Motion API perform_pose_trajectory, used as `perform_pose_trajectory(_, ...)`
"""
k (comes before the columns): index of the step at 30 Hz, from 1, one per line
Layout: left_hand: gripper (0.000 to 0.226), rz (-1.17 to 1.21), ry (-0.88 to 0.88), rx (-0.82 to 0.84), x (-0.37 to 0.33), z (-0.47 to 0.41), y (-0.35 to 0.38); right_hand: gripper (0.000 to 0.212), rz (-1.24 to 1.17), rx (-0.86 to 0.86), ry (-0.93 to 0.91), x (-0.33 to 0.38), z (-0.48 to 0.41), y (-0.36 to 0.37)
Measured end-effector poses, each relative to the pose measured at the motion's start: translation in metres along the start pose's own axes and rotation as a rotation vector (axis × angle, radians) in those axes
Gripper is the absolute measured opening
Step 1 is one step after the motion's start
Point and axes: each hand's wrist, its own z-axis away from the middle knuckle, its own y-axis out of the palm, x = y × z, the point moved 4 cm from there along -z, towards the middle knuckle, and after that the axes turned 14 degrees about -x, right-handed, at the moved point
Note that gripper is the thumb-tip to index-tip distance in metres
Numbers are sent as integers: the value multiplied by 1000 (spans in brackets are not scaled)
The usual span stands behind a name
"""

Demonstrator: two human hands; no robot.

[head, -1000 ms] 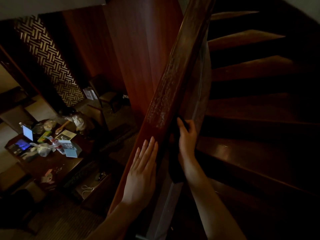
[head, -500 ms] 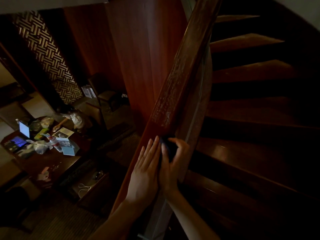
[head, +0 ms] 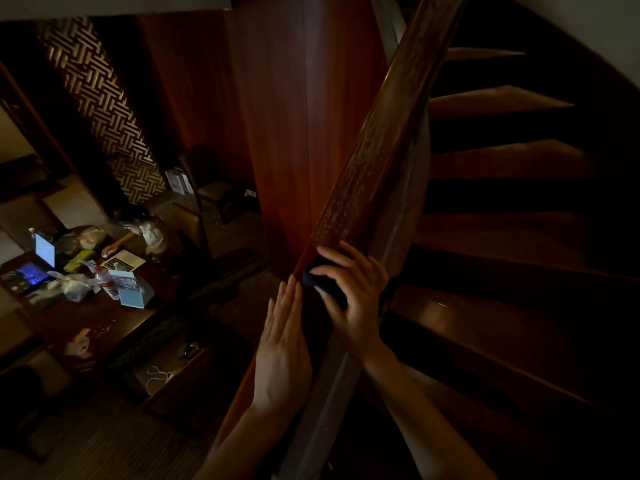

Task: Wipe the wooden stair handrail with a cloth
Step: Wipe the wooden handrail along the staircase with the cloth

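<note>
The wooden handrail (head: pixel 377 157) runs steeply from the upper right down to the lower middle, its top face dusty and speckled. A dark cloth (head: pixel 323 284) lies on the rail's top, bunched and mostly hidden in shadow. My right hand (head: pixel 353 292) grips this cloth with curled fingers and thumb, on top of the rail. My left hand (head: pixel 282 355) lies flat with straight fingers along the rail's left edge, just below and beside the cloth.
Dark wooden steps (head: pixel 512 237) wind upward on the right. A red-brown wall panel (head: pixel 304 126) stands behind the rail. Far below on the left, a cluttered table (head: pixel 79 299) holds a lit laptop (head: pixel 38 261), a bottle and papers, with a person (head: pixel 145 233) seated beside it.
My right hand came from the rail's right side onto its top with the cloth. My left hand stayed flat on the rail.
</note>
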Motion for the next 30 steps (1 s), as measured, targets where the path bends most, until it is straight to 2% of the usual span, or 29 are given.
perform_pose_trajectory(3, 54, -13, -5, -3, -1, 0, 0, 18, 141, 132, -117, -8, -34, 5)
perform_pose_trajectory(7, 53, 2, -28, -16, -2, -1, -3, 21, 275, 12, 49, -44, -121, 10)
perform_pose_trajectory(9, 53, 32, -26, -42, -3, -1, -4, 26, 320, 90, 34, -43, -134, 21)
perform_pose_trajectory(12, 65, 102, -91, -129, 3, 0, -6, 31, 267, 380, -178, -13, -96, 34)
perform_pose_trajectory(14, 68, 119, -165, -180, 11, 1, -5, 33, 181, 494, -294, 1, -54, 25)
perform_pose_trajectory(16, 66, 117, -207, -191, 15, 1, -4, 35, 174, 449, -281, -1, -38, 9)
perform_pose_trajectory(19, 68, 99, -168, -159, 11, -1, -2, 34, 297, 266, -76, -15, -77, 10)
perform_pose_trajectory(21, 67, 106, -186, -157, 11, 0, -3, 31, 382, 238, 33, -21, -113, 29)
perform_pose_trajectory(22, 67, 122, -212, -173, 11, 0, -5, 31, 425, 288, 44, -22, -124, 43)
perform_pose_trajectory(24, 69, 151, -259, -199, 14, 1, -6, 32, 507, 434, -102, -9, -118, 68)
perform_pose_trajectory(27, 68, 188, -298, -233, 16, 2, -9, 32, 411, 647, -308, 23, -57, 69)
perform_pose_trajectory(30, 58, 239, -346, -278, 16, 0, -13, 37, 197, 680, -242, 34, -14, 40)
